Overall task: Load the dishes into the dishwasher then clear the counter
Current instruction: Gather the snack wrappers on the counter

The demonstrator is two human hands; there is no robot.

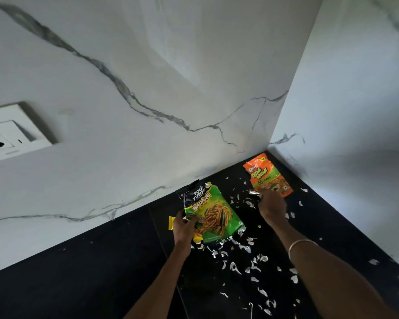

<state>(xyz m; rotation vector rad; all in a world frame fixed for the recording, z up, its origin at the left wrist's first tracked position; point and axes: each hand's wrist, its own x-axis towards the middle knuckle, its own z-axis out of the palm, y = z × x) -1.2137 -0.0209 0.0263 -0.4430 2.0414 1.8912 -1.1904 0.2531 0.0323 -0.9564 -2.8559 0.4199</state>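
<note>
from the head view i saw both arms stretched out over the black counter [101,261] toward the corner of the marbled walls [148,88]. the left hand [184,227] had its fingers curled round the lower left edge of a green and black snack packet [211,214], lifted and tilted just beyond the fingertips; a yellow wrapper [171,222] poked out to the left of that hand, though whether the same grip took it in i could not tell. the right hand [272,207] reached at the near end of an orange snack packet [268,174], which lay flat on the counter in the corner, just past the fingers; the knuckles hid the fingertips, so i could not tell whether they pinched the packet or only touched it. a crumpled bit of silver foil [255,194] sat just left of those fingers. white paper scraps [251,261] lay scattered on the counter between and behind both hands, thickest below the green packet. a thin bangle [301,245] ringed the right wrist. a white switch plate [12,132] sat on the wall, well off to the left of the left hand.
</note>
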